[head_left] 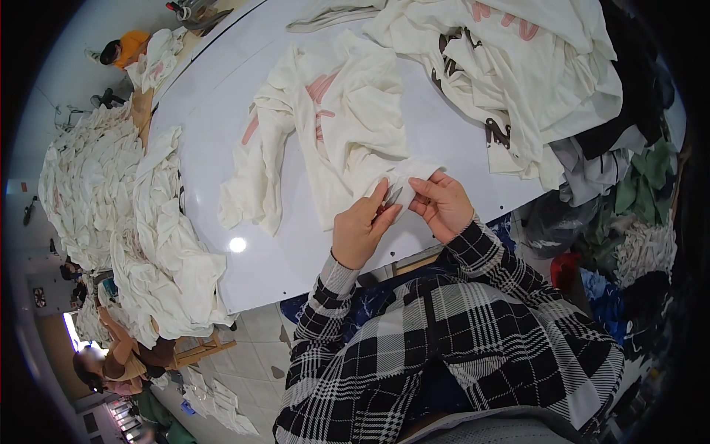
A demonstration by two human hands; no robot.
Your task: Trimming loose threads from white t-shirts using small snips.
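Observation:
A white long-sleeved sweatshirt with pinkish-red print lies rumpled on the table, one sleeve stretched to the left. Its near end is bunched up at the table's front edge between my two hands. My left hand is closed on the cloth, with thumb and forefinger pinching a fold. My right hand pinches the same part from the other side, fingertips pressed together. Between the hands shows a small grey pointed patch; whether it is a tool or part of the garment I cannot tell.
The white table spreads ahead of me. More white printed garments are heaped at the far right. A big pile of white clothes rises at the left. Dark and green cloth hangs at the right. Other people are at left.

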